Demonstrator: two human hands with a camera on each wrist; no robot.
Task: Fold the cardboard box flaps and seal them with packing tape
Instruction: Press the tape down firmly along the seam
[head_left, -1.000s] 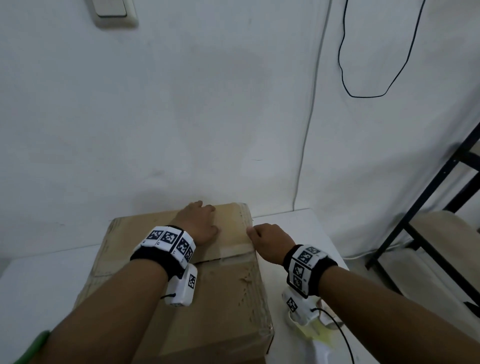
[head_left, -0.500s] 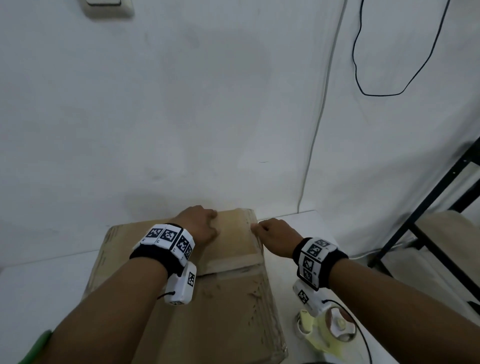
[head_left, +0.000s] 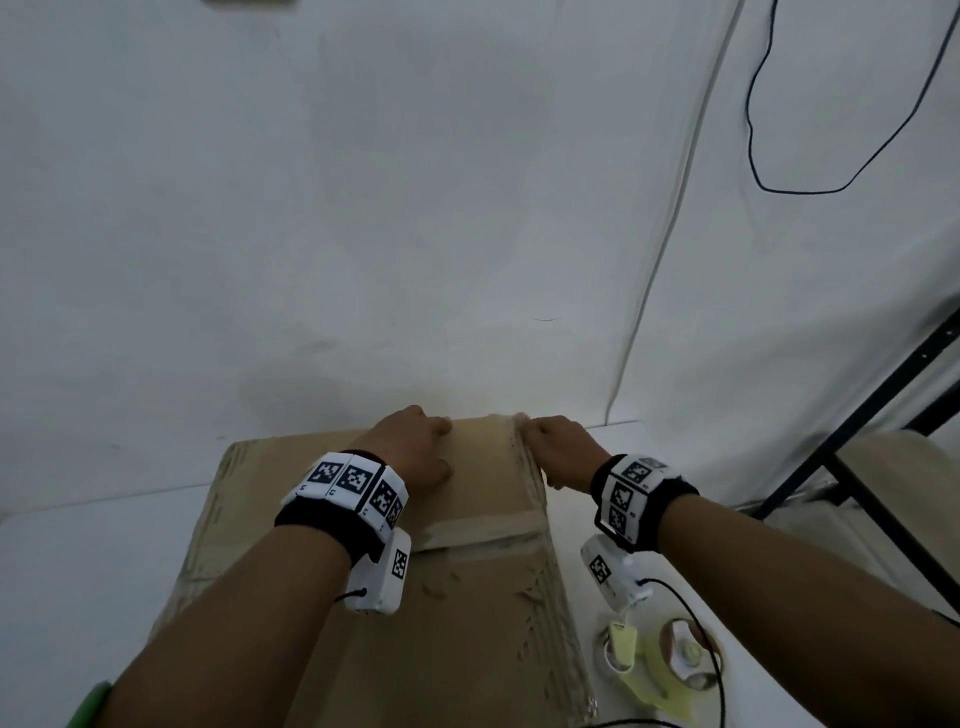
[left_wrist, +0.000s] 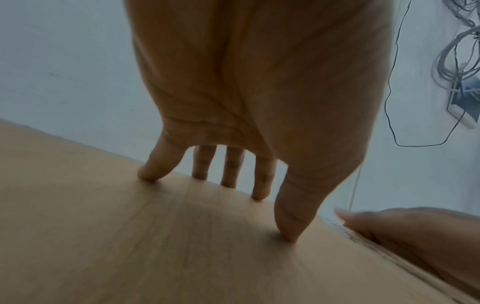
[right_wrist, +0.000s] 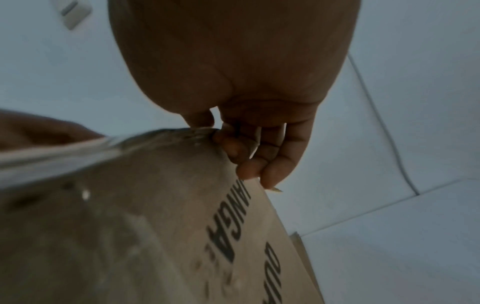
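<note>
The cardboard box (head_left: 363, 597) sits on the white counter (head_left: 78, 571), filling the head view from centre down to 6 o'clock, its far edge close to the wall (head_left: 363, 208). Top flaps are folded down flat; a strip of tape (head_left: 483, 530) runs across the top, w/ a seam just under it, toward the right edge.

Left hand (head_left: 410, 452) lies on the far flap at about 12 o'clock of the box — fingers (left_wrist: 155, 166) spread and fairly straight, tips and thumb pressing the cardboard, holding nothing. Left wrist view shows those tips touching the top near the far edge.

Right hand (head_left: 561, 452) is at the box's far right corner, approx 1 o'clock. Its fingers (right_wrist: 249, 168) are curled over the corner edge, thumb on top and the rest against the side — gripping the box there. Right wrist view shows black printed letters on that side wall, too blurred to read in full.

Both wrists carry black bands w/ white square-patterned tags and a small white camera unit underneath.

On the counter at 4 o'clock of the box, just beside its right wall, lies a tape dispenser (head_left: 660, 660), pale yellow-green w/ a roll. A thin black wire (head_left: 696, 623) crosses over it. Farther out at 3 o'clock stands a black metal frame (head_left: 872, 426); a black cable (head_left: 810, 191) loops on the wall at 1 o'clock, a white one (head_left: 654, 280) runs down beside it.
</note>
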